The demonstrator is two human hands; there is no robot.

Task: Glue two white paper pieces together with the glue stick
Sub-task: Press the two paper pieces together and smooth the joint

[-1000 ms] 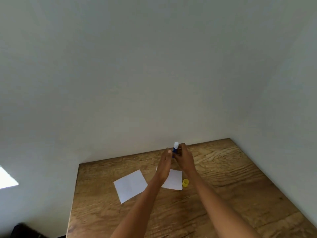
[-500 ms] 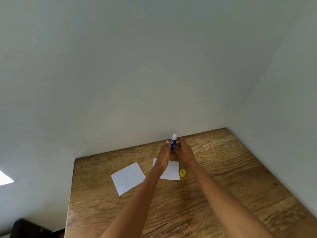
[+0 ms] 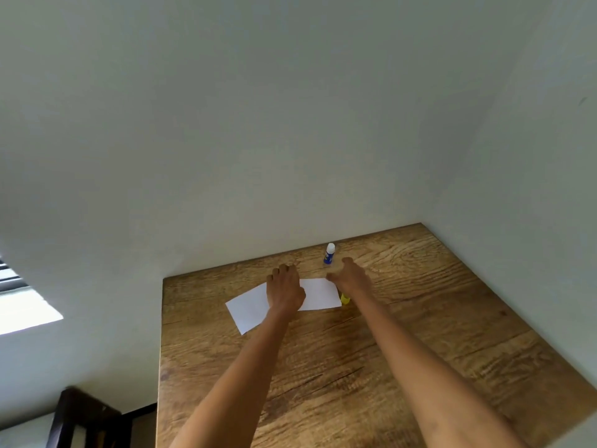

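Head view of a wooden table (image 3: pixel 371 367) set against a pale wall. The glue stick (image 3: pixel 329 254) stands upright and uncapped near the far edge, white tip up, held by neither hand. Its yellow cap (image 3: pixel 345 299) lies on the table just beside the right paper piece (image 3: pixel 319 294), partly hidden by the right forearm.

The left paper piece (image 3: pixel 248 307) lies flat and tilted, its near corner pointing toward the person; where the two sheets meet is covered by the left hand, so overlap or mere contact cannot be told.

The left hand (image 3: pixel 285 291) rests palm down over that junction, fingers curled at the far side; its grip holds no object (it appears to press). The right hand (image 3: pixel 350 276) hovers with loose fingers between the glue stick and the far corner of the right paper piece, grasping nothing.

Step in hand, as judged: bringing the sheets together and pressing the joint. To do it well, line up the edges before pressure goes on, then smooth outward from the centre with a flat palm, so no wrinkle sets. Keep the forearm clear of the upright stick, which would tip easily.

Containers: none in view; the open glue tube alone holds anything, its contents exposed at the tip.
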